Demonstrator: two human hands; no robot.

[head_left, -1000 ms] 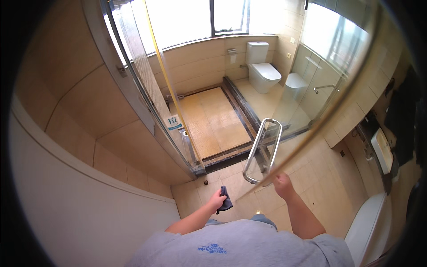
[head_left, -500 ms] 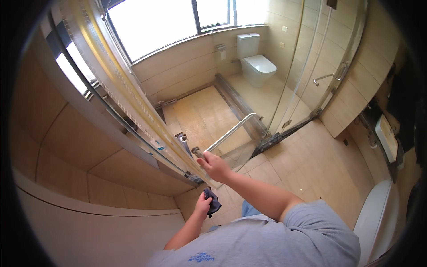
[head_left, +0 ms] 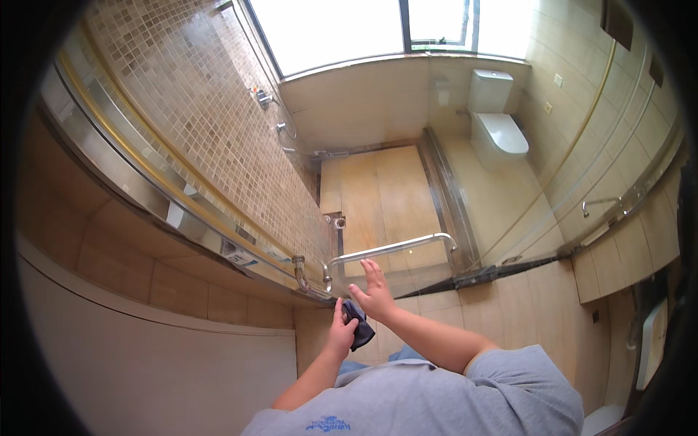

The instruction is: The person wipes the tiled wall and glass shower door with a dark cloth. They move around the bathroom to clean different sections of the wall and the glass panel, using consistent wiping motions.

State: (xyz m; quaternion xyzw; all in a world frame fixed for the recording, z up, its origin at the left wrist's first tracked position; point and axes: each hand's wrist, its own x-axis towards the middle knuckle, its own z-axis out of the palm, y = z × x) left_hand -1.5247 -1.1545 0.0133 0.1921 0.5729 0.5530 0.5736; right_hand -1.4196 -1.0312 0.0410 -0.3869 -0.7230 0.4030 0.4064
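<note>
Left hand (head_left: 340, 336): fingers gripping dark cloth (head_left: 358, 325) | Right hand (head_left: 374, 291): fingers spread below door handle (head_left: 389, 249) | Risk: cloth likely slips if grip loosens.

The dark cloth (head_left: 359, 328) is half hidden behind the right hand (head_left: 375, 292).

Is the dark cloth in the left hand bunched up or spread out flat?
Bunched up. The dark cloth shows as a small crumpled wad gripped in the left hand, just beside the open right hand.
</note>
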